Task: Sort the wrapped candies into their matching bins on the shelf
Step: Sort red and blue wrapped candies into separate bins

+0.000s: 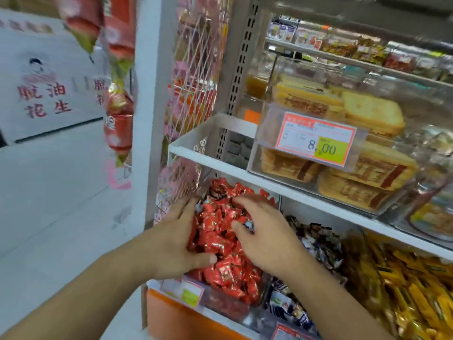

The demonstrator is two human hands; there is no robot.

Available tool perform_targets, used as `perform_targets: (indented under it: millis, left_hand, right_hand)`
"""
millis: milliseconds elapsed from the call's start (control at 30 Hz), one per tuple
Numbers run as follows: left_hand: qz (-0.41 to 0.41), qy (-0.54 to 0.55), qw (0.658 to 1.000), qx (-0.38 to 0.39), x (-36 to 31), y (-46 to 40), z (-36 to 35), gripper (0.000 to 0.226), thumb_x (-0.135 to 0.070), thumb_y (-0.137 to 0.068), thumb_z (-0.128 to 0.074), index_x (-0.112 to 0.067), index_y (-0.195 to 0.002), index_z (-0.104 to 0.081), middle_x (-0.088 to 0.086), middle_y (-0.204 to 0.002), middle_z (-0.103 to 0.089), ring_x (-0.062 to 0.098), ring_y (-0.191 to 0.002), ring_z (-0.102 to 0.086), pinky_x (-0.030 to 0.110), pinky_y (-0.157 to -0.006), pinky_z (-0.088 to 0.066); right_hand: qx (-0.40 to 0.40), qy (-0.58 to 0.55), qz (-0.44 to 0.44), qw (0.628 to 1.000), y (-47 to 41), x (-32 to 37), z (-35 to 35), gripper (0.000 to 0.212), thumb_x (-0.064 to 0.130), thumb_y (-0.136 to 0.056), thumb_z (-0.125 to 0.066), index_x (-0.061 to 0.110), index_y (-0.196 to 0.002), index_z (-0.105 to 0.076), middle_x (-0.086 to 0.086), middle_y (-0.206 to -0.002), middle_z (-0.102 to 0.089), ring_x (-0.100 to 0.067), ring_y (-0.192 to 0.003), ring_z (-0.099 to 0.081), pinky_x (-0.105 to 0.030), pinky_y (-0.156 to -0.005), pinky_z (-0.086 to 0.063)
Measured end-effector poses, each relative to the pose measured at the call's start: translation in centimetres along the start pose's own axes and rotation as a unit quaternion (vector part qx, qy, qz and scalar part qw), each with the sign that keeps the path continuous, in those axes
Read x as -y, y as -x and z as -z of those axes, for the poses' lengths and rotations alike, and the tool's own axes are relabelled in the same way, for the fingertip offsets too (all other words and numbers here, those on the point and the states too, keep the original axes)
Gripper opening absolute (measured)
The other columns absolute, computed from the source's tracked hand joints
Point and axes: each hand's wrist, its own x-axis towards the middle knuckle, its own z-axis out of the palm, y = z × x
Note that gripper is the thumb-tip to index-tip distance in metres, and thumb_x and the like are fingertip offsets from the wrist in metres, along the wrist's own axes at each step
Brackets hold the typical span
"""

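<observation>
Both hands spread flat over the red candies [221,244] bin, left hand [175,238] at the near-left edge, right hand [266,235] beside the dark-wrapped candies [316,241], gripping nothing obvious.

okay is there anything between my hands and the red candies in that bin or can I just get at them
Nothing visible stands in the way. Both hands are already on the pile of red wrapped candies: the left hand rests along its left side, the right hand lies spread over the top. The bin is open above, under the white shelf edge.
</observation>
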Motion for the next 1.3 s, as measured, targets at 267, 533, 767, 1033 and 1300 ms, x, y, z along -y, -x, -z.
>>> perform_targets:
  millis: [267, 533, 767, 1033, 1300]
  left_hand:
    - [0.009, 0.059, 0.996, 0.062, 1.2, -0.7, 0.2, 0.146, -0.071, -0.074, -0.076, -0.027, -0.149, 0.042, -0.012, -0.16, 0.039, 0.006, -0.154, 0.016, 0.019, -0.118, -0.004]
    - [0.002, 0.069, 0.995, 0.069, 1.2, -0.7, 0.3, 0.149, -0.073, -0.072, -0.076, -0.024, -0.147, 0.043, -0.007, -0.16, 0.041, 0.009, -0.154, 0.018, 0.026, -0.125, -0.005]
    - [-0.003, 0.071, 0.996, 0.061, 1.5, -1.0, 0.1, 0.15, -0.076, -0.069, -0.075, -0.027, -0.148, 0.042, -0.013, -0.159, 0.042, 0.007, -0.153, 0.018, 0.028, -0.127, -0.008]
    - [-0.003, 0.079, 0.995, 0.057, 1.4, -0.8, 0.1, 0.148, -0.076, -0.07, -0.075, -0.028, -0.148, 0.042, -0.013, -0.159, 0.042, 0.006, -0.154, 0.016, 0.026, -0.126, -0.009]
    - [0.002, 0.089, 0.995, 0.051, 0.8, -0.5, 0.5, 0.145, -0.071, -0.074, -0.076, -0.027, -0.15, 0.039, -0.016, -0.159, 0.039, 0.004, -0.154, 0.013, 0.022, -0.124, -0.009]
  right_hand:
    - [0.12, 0.06, 0.063, 0.989, -3.5, -1.0, -3.2, 0.048, 0.06, -0.1, -0.046, 0.05, -0.147, -0.047, 0.016, -0.161, -0.039, -0.011, -0.15, -0.032, -0.044, -0.124, -0.03]
    - [0.075, -0.021, -0.029, 0.997, -5.9, 0.5, -0.6, 0.031, 0.05, -0.101, -0.057, 0.044, -0.131, -0.065, 0.015, -0.137, -0.062, -0.005, -0.119, -0.058, -0.024, -0.102, -0.044]
    - [0.093, 0.034, -0.048, 0.994, -10.6, 1.8, -3.4, 0.045, 0.043, -0.097, -0.066, 0.04, -0.141, -0.057, 0.01, -0.146, -0.057, -0.018, -0.13, -0.056, -0.029, -0.104, -0.046]
    - [0.073, -0.019, -0.064, 0.995, -11.9, 0.9, -4.3, 0.022, 0.032, -0.088, -0.075, 0.04, -0.108, -0.071, 0.02, -0.111, -0.064, -0.009, -0.104, -0.062, -0.026, -0.086, -0.051]
    - [0.057, -0.035, -0.099, 0.993, -12.4, 1.0, -5.1, 0.029, 0.038, -0.084, -0.079, 0.044, -0.111, -0.07, 0.02, -0.111, -0.066, -0.009, -0.097, -0.062, -0.025, -0.077, -0.052]
